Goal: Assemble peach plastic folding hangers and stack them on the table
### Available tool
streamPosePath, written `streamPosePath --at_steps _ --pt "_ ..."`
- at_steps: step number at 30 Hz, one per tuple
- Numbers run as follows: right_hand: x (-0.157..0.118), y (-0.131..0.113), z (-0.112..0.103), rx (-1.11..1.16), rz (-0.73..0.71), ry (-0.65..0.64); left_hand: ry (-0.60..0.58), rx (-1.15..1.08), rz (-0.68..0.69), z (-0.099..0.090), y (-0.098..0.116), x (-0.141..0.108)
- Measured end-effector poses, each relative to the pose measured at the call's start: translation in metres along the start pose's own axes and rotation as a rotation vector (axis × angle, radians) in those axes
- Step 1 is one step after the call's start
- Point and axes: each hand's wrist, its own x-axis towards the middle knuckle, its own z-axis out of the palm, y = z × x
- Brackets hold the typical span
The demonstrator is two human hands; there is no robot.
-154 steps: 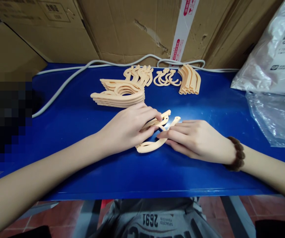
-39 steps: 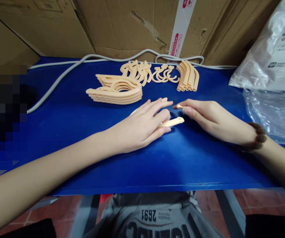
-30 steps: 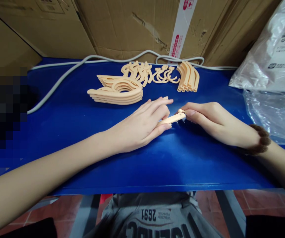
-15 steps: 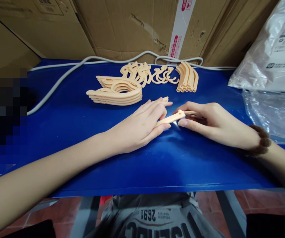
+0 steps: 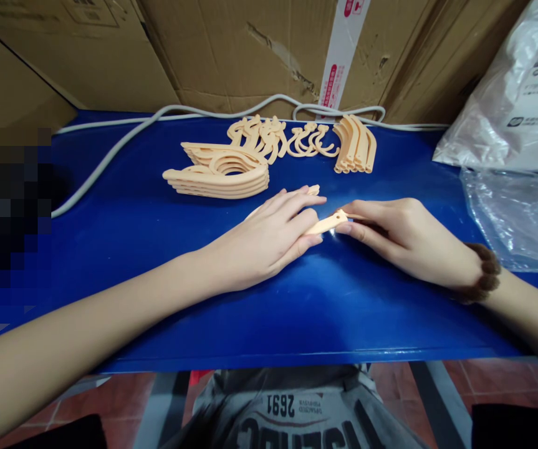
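Observation:
On the blue table top, my left hand (image 5: 273, 237) lies over a beige plastic hanger piece (image 5: 327, 223). The thumb and fingers hold it, and the palm hides most of its shape. One end with a small hole points right; another tip shows beyond the fingers. My right hand (image 5: 404, 237) pinches a thin beige piece, mostly covered by the fingers, against that holed end. Whether the two pieces are joined I cannot tell. Farther back is a stack of beige hanger frames (image 5: 222, 181).
Behind lie several hooks (image 5: 308, 140), a bundle of curved hanger arms (image 5: 355, 146) and other curved pieces (image 5: 257, 134). A white cable (image 5: 156, 115) runs along the back, before cardboard boxes (image 5: 250, 50). Clear plastic bags (image 5: 507, 118) occupy the right side.
My right hand has turned slightly and closed in on the holed end of the hanger piece. The left hand has barely shifted.

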Motion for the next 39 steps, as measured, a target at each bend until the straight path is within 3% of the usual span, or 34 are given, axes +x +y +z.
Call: streamPosePath --at_steps 10,21,39 --pt "-0.006 0.0028 0.0072 -0.496 -0.096 0.08 -0.032 0.01 -0.018 0.0002 -0.0001 -0.0003" --pt "-0.0067 -0.0018 0.0079 -0.655 -0.157 0.142 0.006 0.009 0.011 0.0008 -0.0023 -0.0007" --pt "0.0023 -0.0019 0.0062 0.036 0.064 -0.031 0.003 0.079 -0.004 0.0048 -0.0003 0.0007"
